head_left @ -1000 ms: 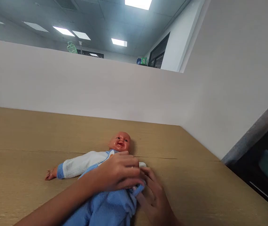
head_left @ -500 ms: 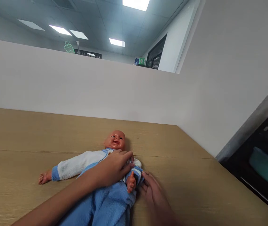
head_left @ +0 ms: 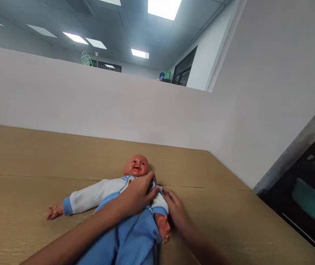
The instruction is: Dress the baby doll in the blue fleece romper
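Note:
A baby doll (head_left: 137,165) lies on its back on the table, dressed in a white and blue fleece romper (head_left: 107,189). Its arm on the left stretches out sideways. The white sleeve (head_left: 159,204) on the right covers the other arm down to a blue cuff, from which the doll's hand (head_left: 164,227) sticks out. My left hand (head_left: 138,193) reaches across the doll's chest, fingers curled on the romper at the shoulder. Beside the sleeve's outer edge, my right hand (head_left: 176,210) pinches the cloth near the shoulder; its fingertips are partly hidden.
The wooden table (head_left: 63,151) meets a low white partition (head_left: 104,106) behind the doll. A grey-white wall (head_left: 262,92) rises on the right. At the far right stands a black rack (head_left: 281,200) with a teal bin (head_left: 312,204).
The sleeve on the right, earlier bunched at the cuff, now lies straighter with the doll's hand further out and lower. My right hand has moved up along the sleeve toward the shoulder.

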Tool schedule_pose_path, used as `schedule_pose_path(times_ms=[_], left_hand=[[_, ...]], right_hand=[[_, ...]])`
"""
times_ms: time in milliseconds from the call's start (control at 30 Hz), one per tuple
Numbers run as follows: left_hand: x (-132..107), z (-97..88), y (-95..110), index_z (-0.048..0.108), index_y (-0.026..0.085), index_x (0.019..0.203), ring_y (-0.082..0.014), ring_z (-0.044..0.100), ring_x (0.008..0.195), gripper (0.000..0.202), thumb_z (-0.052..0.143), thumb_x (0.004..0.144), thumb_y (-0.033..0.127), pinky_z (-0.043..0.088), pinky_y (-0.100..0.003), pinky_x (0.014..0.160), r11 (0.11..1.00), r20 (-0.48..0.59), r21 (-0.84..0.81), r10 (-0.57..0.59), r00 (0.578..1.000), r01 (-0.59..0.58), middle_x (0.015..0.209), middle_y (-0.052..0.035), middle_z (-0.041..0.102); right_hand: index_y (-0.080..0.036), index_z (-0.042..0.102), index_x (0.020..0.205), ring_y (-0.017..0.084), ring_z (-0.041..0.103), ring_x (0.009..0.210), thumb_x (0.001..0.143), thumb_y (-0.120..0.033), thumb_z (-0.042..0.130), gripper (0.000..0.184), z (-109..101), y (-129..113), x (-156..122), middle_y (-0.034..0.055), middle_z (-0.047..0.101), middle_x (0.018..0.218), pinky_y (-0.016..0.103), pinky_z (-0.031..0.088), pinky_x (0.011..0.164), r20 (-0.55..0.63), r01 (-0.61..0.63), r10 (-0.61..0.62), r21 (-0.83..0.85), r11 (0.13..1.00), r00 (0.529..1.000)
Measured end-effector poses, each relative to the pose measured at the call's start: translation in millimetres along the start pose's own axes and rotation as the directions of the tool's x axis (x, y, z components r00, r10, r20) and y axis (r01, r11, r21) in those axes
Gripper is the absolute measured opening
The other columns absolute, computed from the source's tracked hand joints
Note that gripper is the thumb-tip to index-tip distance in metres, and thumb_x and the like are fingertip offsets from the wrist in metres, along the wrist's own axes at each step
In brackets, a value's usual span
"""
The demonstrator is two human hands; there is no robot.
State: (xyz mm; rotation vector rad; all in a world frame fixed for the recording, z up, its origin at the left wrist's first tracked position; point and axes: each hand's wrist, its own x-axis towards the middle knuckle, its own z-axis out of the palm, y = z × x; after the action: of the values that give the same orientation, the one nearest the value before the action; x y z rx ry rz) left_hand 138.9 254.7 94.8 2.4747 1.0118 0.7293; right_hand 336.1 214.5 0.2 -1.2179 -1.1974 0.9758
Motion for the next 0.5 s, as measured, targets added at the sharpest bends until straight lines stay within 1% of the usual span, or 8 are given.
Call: schedule_pose_path(times_ms=[100, 167, 233, 300, 367, 433, 500], left_hand=[[1, 2.0, -2, 0.048, 0.026, 0.097, -0.0292, 0.07, 0.093, 0.01, 0.057, 0.101, 0.029, 0.046, -0.037, 0.073, 1.0, -0.043, -0.016, 0.014, 0.999, -0.014, 0.096, -0.0068, 0.072], [1, 3.6, -4, 0.047, 0.026, 0.095, -0.0299, 0.068, 0.095, 0.01, 0.056, 0.1, 0.026, 0.047, -0.038, 0.076, 0.999, -0.075, -0.023, 0.026, 0.997, -0.028, 0.097, -0.0075, 0.071], [2, 4.6, -6, 0.046, 0.027, 0.096, -0.0308, 0.067, 0.098, 0.01, 0.055, 0.1, 0.025, 0.048, -0.04, 0.078, 0.999, -0.108, -0.028, 0.033, 0.994, -0.036, 0.097, -0.0078, 0.07], [2, 5.0, -7, 0.046, 0.027, 0.097, -0.0324, 0.067, 0.1, 0.01, 0.054, 0.102, 0.026, 0.048, -0.041, 0.079, 0.999, -0.138, -0.032, 0.028, 0.99, -0.032, 0.096, -0.0084, 0.069], [3, 5.2, -9, 0.046, 0.026, 0.098, -0.0333, 0.067, 0.101, 0.009, 0.053, 0.103, 0.027, 0.048, -0.042, 0.08, 0.999, -0.157, -0.036, 0.02, 0.987, -0.026, 0.096, -0.009, 0.069], [4, 5.6, -9, 0.046, 0.026, 0.098, -0.0328, 0.068, 0.1, 0.009, 0.054, 0.103, 0.025, 0.048, -0.041, 0.079, 0.999, -0.159, -0.041, 0.02, 0.987, -0.027, 0.096, -0.0088, 0.07], [4, 6.1, -9, 0.047, 0.026, 0.098, -0.0321, 0.068, 0.099, 0.01, 0.056, 0.101, 0.023, 0.047, -0.04, 0.078, 0.999, -0.149, -0.044, 0.026, 0.989, -0.033, 0.096, -0.0082, 0.07]], right_hand=[[-0.022, 0.076, 0.099, 0.03, 0.07, 0.102, 0.079, -0.073, 0.075, 0.054, 1, -2, 13, 0.0082, 0.078, 0.104, 0.042, 0.055, 0.095, 0.03, -0.027, 0.027, 0.008, 1.0, 0.999], [-0.022, 0.076, 0.093, 0.029, 0.069, 0.099, 0.075, -0.075, 0.078, 0.056, 4, -3, 23, 0.007, 0.077, 0.096, 0.042, 0.055, 0.095, 0.069, -0.049, 0.047, 0.026, 0.998, 0.996], [-0.022, 0.075, 0.092, 0.029, 0.069, 0.099, 0.072, -0.076, 0.078, 0.058, 5, -7, 30, 0.0059, 0.077, 0.094, 0.043, 0.055, 0.095, 0.115, -0.073, 0.066, 0.06, 0.995, 0.991], [-0.023, 0.074, 0.095, 0.027, 0.069, 0.1, 0.076, -0.075, 0.076, 0.056, 4, -12, 32, 0.0052, 0.077, 0.098, 0.041, 0.055, 0.096, 0.175, -0.096, 0.077, 0.102, 0.99, 0.982], [-0.023, 0.075, 0.103, 0.025, 0.07, 0.098, 0.081, -0.07, 0.075, 0.052, 0, -18, 31, 0.0043, 0.076, 0.098, 0.039, 0.055, 0.094, 0.254, -0.122, 0.086, 0.131, 0.984, 0.963], [-0.022, 0.076, 0.108, 0.024, 0.07, 0.091, 0.079, -0.064, 0.081, 0.051, -3, -23, 28, 0.0033, 0.076, 0.095, 0.036, 0.055, 0.087, 0.321, -0.152, 0.102, 0.136, 0.979, 0.942], [-0.021, 0.077, 0.106, 0.023, 0.069, 0.086, 0.073, -0.058, 0.088, 0.05, -3, -26, 27, 0.0026, 0.077, 0.092, 0.034, 0.054, 0.082, 0.349, -0.165, 0.111, 0.129, 0.978, 0.931]])
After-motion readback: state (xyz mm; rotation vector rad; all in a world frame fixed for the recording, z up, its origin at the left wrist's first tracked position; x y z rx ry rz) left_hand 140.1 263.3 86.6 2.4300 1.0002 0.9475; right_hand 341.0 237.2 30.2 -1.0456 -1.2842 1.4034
